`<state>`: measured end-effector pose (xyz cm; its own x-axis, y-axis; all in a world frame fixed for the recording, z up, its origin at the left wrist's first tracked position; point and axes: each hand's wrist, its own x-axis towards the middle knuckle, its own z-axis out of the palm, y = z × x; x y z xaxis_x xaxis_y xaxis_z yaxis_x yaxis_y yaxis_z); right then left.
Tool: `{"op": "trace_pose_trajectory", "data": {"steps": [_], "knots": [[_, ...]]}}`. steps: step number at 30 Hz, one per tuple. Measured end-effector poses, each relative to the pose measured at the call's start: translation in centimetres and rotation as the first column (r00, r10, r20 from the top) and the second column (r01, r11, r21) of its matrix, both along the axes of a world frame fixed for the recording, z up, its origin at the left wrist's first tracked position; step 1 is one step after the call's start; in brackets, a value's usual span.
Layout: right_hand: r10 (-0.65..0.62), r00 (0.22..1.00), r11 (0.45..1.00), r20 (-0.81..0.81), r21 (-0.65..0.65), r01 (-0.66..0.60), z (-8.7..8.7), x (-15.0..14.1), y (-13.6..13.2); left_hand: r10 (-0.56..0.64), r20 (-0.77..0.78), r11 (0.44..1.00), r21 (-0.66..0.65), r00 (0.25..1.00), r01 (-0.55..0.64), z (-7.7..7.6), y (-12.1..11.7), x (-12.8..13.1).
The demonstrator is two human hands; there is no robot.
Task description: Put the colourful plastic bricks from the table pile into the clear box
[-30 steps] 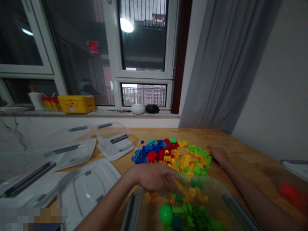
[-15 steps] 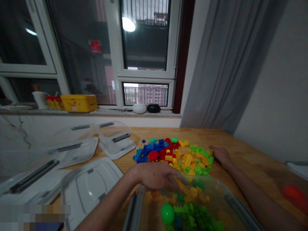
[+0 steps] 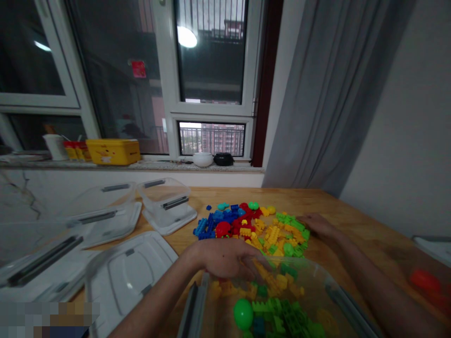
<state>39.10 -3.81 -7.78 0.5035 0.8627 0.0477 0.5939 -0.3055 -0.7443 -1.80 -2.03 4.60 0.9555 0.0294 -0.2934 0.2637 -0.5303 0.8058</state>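
A heap of small plastic building blocks (image 3: 253,227) in blue, red, yellow and green lies on the wooden table (image 3: 355,225). In front of it stands a clear plastic bin (image 3: 317,272) with more blocks and a green ball (image 3: 243,313) inside. My left hand (image 3: 225,257) rests palm down on the bin's far rim, fingers curled over the edge among yellow blocks. My right hand (image 3: 317,224) lies flat on the table, its fingers touching the green blocks at the heap's right edge.
Several clear empty bins (image 3: 165,199) and white lids (image 3: 130,272) cover the table's left side. A yellow box (image 3: 112,151), a cup and two small bowls stand on the windowsill. A red object (image 3: 424,280) lies at the right, by a grey curtain (image 3: 327,103).
My right hand has slid a little left, into the green blocks at the heap's edge. My left hand has stayed on the bin's rim.
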Motion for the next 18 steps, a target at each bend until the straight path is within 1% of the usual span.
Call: {"op": "trace_pose_trajectory", "data": {"steps": [2,6,9,14,18], "knots": [[0.026,0.999,0.998,0.046,-0.066,-0.023,0.7,0.0,-0.2,0.004,-0.003,1.0,-0.001,1.0,-0.004,0.0,0.0,0.0],[0.105,0.985,0.979,0.138,-0.186,-0.079,2.8,0.3,-0.7,0.011,-0.016,1.0,0.01,1.0,-0.01,-0.3,0.1,0.1],[0.133,0.976,0.954,0.173,-0.288,-0.079,4.0,0.7,-1.1,-0.002,-0.006,1.0,0.013,1.0,0.002,-0.5,0.2,0.2],[0.157,0.976,0.89,0.148,-0.45,-0.075,4.7,0.4,-1.8,0.007,-0.017,1.0,0.012,1.0,-0.007,-0.2,0.2,0.1],[0.196,0.971,0.844,0.137,-0.528,-0.096,5.1,-0.2,-2.0,0.011,-0.017,1.0,0.003,1.0,-0.011,-0.1,-0.1,0.0]]}}
